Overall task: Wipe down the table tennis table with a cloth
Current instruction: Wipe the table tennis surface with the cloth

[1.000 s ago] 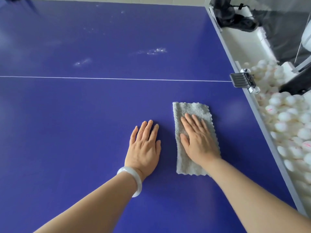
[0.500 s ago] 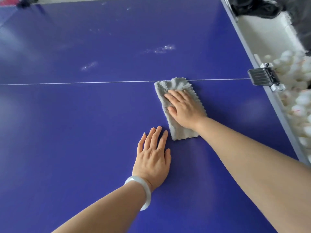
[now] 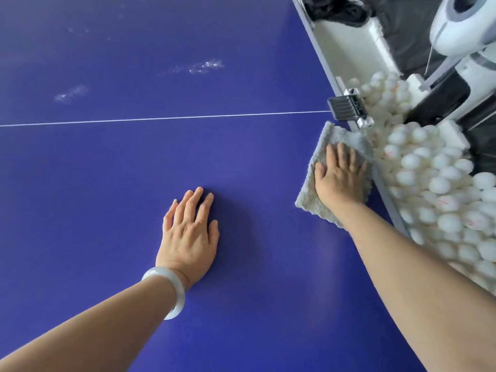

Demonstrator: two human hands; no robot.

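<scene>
The blue table tennis table (image 3: 112, 170) fills most of the view, with a thin white line running across it. A folded grey cloth (image 3: 328, 146) lies at the table's right edge, just below a black clamp. My right hand (image 3: 339, 175) presses flat on the cloth with straight fingers. My left hand (image 3: 190, 232) rests flat on the bare table surface to the left, a pale bangle on its wrist. Whitish smears (image 3: 205, 66) show on the far half beyond the line.
A black clamp (image 3: 347, 108) sits on the table's right edge at the line. Beyond that edge is a white tray (image 3: 346, 47) holding several white balls (image 3: 440, 183). A white and grey machine (image 3: 461, 22) and dark fabric stand at the top right.
My right hand has slid the cloth from the white line near the middle over to the right edge of the table. My left hand has stayed flat on the table.
</scene>
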